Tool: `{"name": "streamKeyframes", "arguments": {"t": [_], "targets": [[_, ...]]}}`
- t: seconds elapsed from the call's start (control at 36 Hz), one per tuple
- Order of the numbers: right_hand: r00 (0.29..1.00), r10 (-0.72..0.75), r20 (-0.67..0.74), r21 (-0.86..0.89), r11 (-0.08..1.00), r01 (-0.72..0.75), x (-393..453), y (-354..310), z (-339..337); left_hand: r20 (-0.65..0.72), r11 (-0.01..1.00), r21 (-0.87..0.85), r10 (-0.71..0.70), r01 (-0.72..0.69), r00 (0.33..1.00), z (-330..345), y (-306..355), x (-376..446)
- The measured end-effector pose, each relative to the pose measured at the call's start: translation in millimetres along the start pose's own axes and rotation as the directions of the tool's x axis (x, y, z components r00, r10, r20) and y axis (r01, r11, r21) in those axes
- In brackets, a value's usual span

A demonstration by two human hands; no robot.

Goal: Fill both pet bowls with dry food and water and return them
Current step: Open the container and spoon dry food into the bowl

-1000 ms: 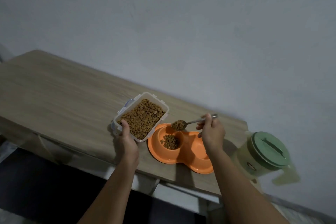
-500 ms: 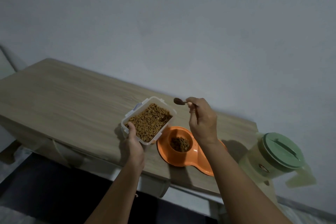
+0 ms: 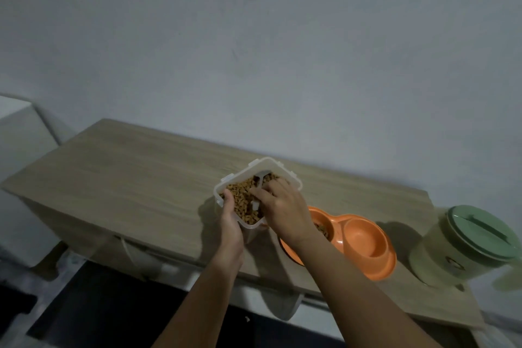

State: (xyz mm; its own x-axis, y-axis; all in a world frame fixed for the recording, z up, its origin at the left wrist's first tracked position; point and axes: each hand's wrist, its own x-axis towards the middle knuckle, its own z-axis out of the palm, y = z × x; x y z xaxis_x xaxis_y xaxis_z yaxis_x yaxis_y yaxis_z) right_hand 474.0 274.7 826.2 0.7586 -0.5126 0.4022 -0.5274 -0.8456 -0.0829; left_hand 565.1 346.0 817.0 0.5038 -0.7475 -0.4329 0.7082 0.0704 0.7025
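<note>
A clear plastic food container (image 3: 255,168) full of brown kibble stands on the wooden table (image 3: 135,172). My left hand (image 3: 231,219) grips its near left corner. My right hand (image 3: 284,210) reaches into the container and holds a metal spoon (image 3: 258,178) whose bowl digs into the kibble. To the right lies an orange double pet bowl (image 3: 364,243). Its left compartment holds some kibble, mostly hidden behind my right wrist; its right compartment is bare.
A pale green pitcher with a darker green lid (image 3: 469,246) stands at the right end of the table, close to the bowl. A grey wall rises behind the table. A white object (image 3: 19,127) sits at the far left. The floor below is dark.
My right hand carried the spoon from over the bowl's left compartment back into the kibble container. The left hand kept its hold on the container. The camera view shifted.
</note>
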Motion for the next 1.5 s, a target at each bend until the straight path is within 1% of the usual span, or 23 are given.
{"name": "streamKeyframes", "arguments": {"t": [0.08, 0.19, 0.31, 0.39, 0.5, 0.53, 0.58, 0.64, 0.67, 0.72, 0.78, 0.83, 0.92, 1.0, 1.06, 1.17, 1.22, 1.33, 1.39, 1.44, 1.5], "targets": [[0.997, 0.022, 0.069, -0.003, 1.000, -0.022, 6.5, -7.0, -2.1, 0.041, 1.000, 0.019, -0.021, 0.020, 0.999, -4.0, 5.8, 1.4], [0.995, 0.046, 0.092, 0.008, 0.999, -0.047, 10.9, -15.4, -2.7, 0.034, 0.998, 0.054, -0.043, 0.041, 0.999, -9.0, 9.8, 2.6], [0.985, 0.069, 0.157, 0.034, 0.997, -0.075, 12.9, -19.9, -6.3, 0.022, 0.997, 0.066, -0.032, 0.031, 0.999, -14.9, 11.7, 5.9], [0.985, 0.108, 0.136, 0.067, 0.991, -0.118, 12.4, -25.8, -8.5, 0.052, 0.997, 0.056, -0.057, 0.054, 0.997, -15.9, 19.0, 4.9], [0.987, 0.140, 0.074, 0.126, 0.981, -0.149, 8.5, -34.0, -6.6, 0.082, 0.996, 0.078, -0.052, 0.046, 0.995, -19.7, 26.0, 8.7], [0.985, 0.164, 0.046, 0.141, 0.976, -0.169, 8.0, -35.5, -6.0, 0.087, 0.995, 0.094, -0.052, 0.044, 0.995, -21.0, 26.8, 9.5], [0.969, 0.239, -0.067, 0.168, 0.960, -0.226, 7.7, -36.8, -5.1, 0.102, 0.992, 0.121, -0.057, 0.044, 0.993, -24.5, 27.3, 13.5], [0.917, 0.365, -0.162, 0.195, 0.923, -0.333, 7.0, -35.4, -6.8, 0.155, 0.991, 0.123, -0.080, 0.061, 0.985, -26.5, 27.9, 17.4], [0.884, 0.436, -0.168, 0.214, 0.892, -0.399, 6.8, -33.2, -8.7, 0.194, 0.990, 0.122, -0.091, 0.068, 0.977, -26.9, 28.3, 18.9], [0.812, 0.565, -0.149, 0.233, 0.818, -0.526, 5.4, -26.0, -12.8, 0.257, 0.989, 0.123, -0.109, 0.080, 0.960, -26.3, 29.5, 20.4], [0.741, 0.660, -0.126, 0.234, 0.746, -0.624, 3.2, -15.3, -15.4, 0.283, 0.984, 0.155, -0.127, 0.085, 0.951, -25.2, 32.3, 19.6], [0.663, 0.745, -0.073, 0.268, 0.655, -0.706, 0.8, -4.5, -17.4, 0.288, 0.973, 0.207, -0.158, 0.099, 0.945, -23.6, 34.4, 20.0], [0.555, 0.830, 0.050, 0.445, 0.479, -0.757, -2.8, 7.2, -22.5, 0.308, 0.958, 0.273, -0.172, 0.086, 0.936, -20.2, 36.9, 23.3], [0.434, 0.884, 0.172, 0.587, 0.262, -0.766, -8.2, 17.9, -28.3, 0.320, 0.939, 0.330, -0.204, 0.094, 0.925, -11.1, 35.6, 28.7], [0.396, 0.887, 0.238, 0.632, 0.169, -0.757, -9.9, 20.8, -29.0, 0.302, 0.932, 0.344, -0.226, 0.115, 0.926, -8.4, 34.3, 31.8], [0.370, 0.887, 0.276, 0.655, 0.108, -0.748, -17.2, 34.3, -36.5, 0.267, 0.910, 0.382, -0.273, 0.159, 0.924, 7.1, 21.1, 40.2], [0.352, 0.892, 0.283, 0.664, 0.082, -0.743, -21.5, 43.7, -40.2, 0.289, 0.915, 0.366, -0.287, 0.171, 0.913, 18.0, 13.8, 42.0], [0.290, 0.922, 0.255, 0.683, 0.041, -0.730, -30.2, 68.2, -42.5, 0.281, 0.933, 0.316, -0.264, 0.171, 0.922, 45.3, -1.8, 39.6], [0.245, 0.938, 0.247, 0.687, 0.009, -0.726, -33.4, 81.6, -41.7, 0.245, 0.942, 0.308, -0.216, 0.136, 0.945, 57.4, -13.4, 44.9], [0.197, 0.949, 0.246, 0.693, -0.029, -0.721, -36.1, 96.3, -40.6, 0.269, 0.929, 0.367, -0.158, 0.051, 0.950, 71.7, -22.6, 51.9], [0.161, 0.956, 0.244, 0.691, -0.055, -0.721, -38.0, 110.3, -39.0, 0.303, 0.912, 0.409, -0.141, 0.005, 0.942, 85.7, -32.1, 59.2]]}}
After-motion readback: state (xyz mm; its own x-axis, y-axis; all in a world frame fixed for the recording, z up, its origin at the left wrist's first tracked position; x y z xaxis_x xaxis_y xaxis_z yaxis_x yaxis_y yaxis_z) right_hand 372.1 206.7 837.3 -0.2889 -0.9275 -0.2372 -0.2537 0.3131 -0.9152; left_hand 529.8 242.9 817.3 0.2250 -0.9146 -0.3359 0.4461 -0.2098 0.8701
